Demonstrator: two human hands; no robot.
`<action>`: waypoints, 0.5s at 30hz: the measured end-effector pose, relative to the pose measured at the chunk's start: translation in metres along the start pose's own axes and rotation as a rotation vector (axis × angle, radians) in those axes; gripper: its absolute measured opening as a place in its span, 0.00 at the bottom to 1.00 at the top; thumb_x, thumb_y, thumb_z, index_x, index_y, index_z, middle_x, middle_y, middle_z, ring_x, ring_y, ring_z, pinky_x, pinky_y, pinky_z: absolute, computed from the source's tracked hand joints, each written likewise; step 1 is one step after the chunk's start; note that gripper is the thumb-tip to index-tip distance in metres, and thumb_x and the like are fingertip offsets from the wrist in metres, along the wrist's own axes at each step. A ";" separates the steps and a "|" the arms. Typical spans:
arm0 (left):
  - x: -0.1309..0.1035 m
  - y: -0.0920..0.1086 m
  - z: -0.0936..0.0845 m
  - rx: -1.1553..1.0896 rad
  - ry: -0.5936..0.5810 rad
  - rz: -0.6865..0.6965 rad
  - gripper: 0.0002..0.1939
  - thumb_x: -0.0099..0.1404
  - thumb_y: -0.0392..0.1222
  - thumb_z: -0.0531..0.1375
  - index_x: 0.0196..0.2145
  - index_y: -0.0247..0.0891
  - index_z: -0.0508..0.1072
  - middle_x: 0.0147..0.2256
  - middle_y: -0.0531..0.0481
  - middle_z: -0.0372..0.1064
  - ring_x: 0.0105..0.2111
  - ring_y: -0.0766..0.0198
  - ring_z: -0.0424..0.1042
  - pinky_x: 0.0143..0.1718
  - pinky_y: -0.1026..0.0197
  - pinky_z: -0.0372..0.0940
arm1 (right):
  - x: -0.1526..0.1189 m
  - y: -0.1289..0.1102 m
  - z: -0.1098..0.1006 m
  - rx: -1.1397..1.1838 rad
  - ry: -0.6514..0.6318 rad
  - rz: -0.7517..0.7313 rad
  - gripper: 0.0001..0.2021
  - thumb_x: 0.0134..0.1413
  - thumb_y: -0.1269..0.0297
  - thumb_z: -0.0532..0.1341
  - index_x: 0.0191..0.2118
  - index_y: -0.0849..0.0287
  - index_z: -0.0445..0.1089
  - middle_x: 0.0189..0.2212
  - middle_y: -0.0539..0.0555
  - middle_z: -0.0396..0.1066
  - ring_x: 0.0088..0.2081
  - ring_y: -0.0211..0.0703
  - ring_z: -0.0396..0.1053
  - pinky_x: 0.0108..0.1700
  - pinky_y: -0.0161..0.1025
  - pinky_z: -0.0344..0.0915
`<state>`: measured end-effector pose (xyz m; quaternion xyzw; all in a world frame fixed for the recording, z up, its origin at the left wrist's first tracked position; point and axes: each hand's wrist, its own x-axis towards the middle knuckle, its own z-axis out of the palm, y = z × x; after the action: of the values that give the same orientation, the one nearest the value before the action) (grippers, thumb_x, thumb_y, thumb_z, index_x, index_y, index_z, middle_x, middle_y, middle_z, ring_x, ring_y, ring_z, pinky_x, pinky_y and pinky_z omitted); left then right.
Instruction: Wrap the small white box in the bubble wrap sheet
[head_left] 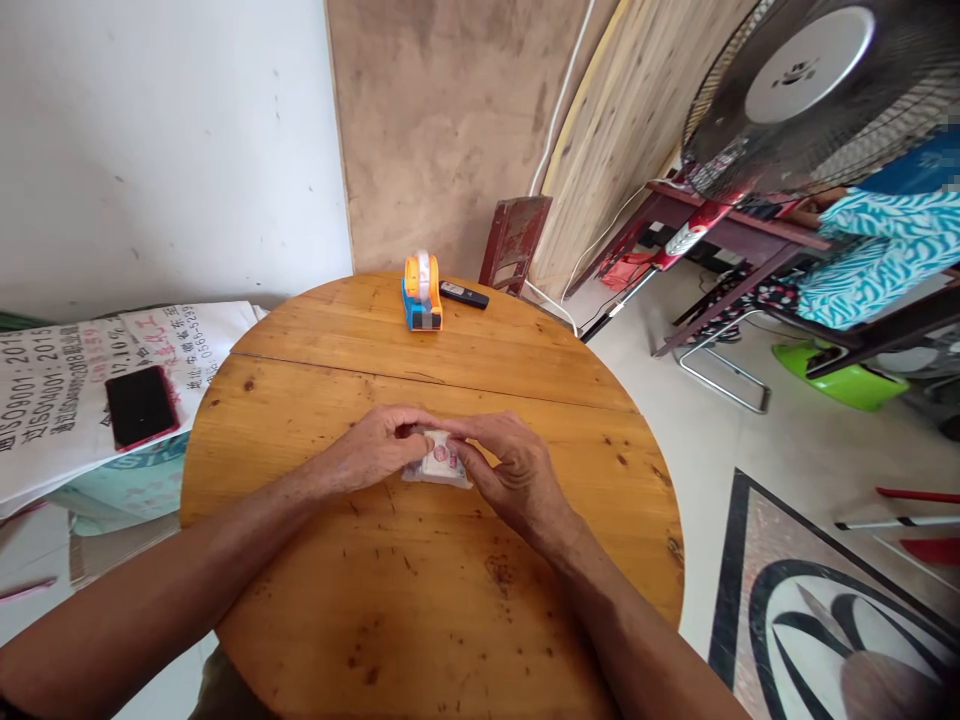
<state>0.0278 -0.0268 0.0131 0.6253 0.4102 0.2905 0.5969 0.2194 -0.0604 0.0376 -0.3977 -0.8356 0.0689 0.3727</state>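
Observation:
A small white packet (441, 462) in clear plastic, with a pink-red print on its top, is at the middle of the round wooden table (420, 620). My left hand (379, 445) grips its left end, thumb on top and fingers curled around the far side. On the right end, my right hand (514, 465) pinches it between thumb and fingers. The far edge of the packet is partly hidden by my fingers. Farther back on the table stands a blue and orange tape dispenser (423, 295) with a roll of tape in it.
Beside the dispenser lies a black remote-like object (465, 295). A phone (141, 407) rests on printed white sacks (52, 385) at the left. Behind the table is a wooden chair (516, 240); a large fan (810, 90) stands at the right, near a person in patterned trousers (877, 250).

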 end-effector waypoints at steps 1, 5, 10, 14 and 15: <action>0.000 -0.001 0.000 -0.016 -0.005 0.001 0.18 0.57 0.43 0.60 0.43 0.34 0.77 0.39 0.46 0.76 0.38 0.59 0.73 0.40 0.59 0.66 | 0.000 0.000 0.000 -0.008 -0.008 0.001 0.14 0.59 0.72 0.60 0.47 0.49 0.75 0.36 0.50 0.80 0.37 0.41 0.75 0.42 0.40 0.63; 0.001 -0.002 -0.001 -0.038 -0.017 0.005 0.18 0.58 0.43 0.59 0.44 0.34 0.77 0.39 0.47 0.76 0.36 0.61 0.72 0.38 0.61 0.64 | 0.000 0.000 -0.002 -0.030 -0.046 -0.004 0.13 0.60 0.72 0.60 0.47 0.50 0.75 0.35 0.50 0.80 0.37 0.42 0.74 0.43 0.41 0.62; 0.000 -0.001 -0.001 -0.020 -0.035 0.020 0.14 0.59 0.41 0.58 0.42 0.35 0.77 0.38 0.49 0.75 0.35 0.63 0.71 0.36 0.63 0.63 | -0.001 0.002 -0.004 -0.052 -0.072 -0.015 0.12 0.60 0.71 0.60 0.47 0.52 0.75 0.36 0.52 0.79 0.38 0.43 0.73 0.44 0.42 0.62; -0.001 0.004 0.000 -0.019 -0.032 0.004 0.13 0.58 0.41 0.58 0.40 0.35 0.76 0.38 0.49 0.75 0.35 0.63 0.71 0.36 0.63 0.62 | 0.000 0.001 -0.006 -0.065 -0.105 -0.025 0.13 0.60 0.71 0.60 0.49 0.52 0.75 0.36 0.52 0.78 0.39 0.42 0.73 0.44 0.41 0.61; -0.002 0.005 0.000 -0.016 -0.026 -0.002 0.14 0.58 0.41 0.58 0.40 0.35 0.76 0.38 0.49 0.75 0.35 0.63 0.70 0.36 0.63 0.62 | 0.000 0.001 -0.006 -0.070 -0.108 -0.032 0.14 0.60 0.72 0.59 0.49 0.52 0.75 0.36 0.52 0.78 0.39 0.42 0.72 0.44 0.41 0.61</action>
<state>0.0280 -0.0279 0.0182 0.6239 0.4006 0.2849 0.6075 0.2240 -0.0608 0.0417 -0.3928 -0.8626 0.0551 0.3139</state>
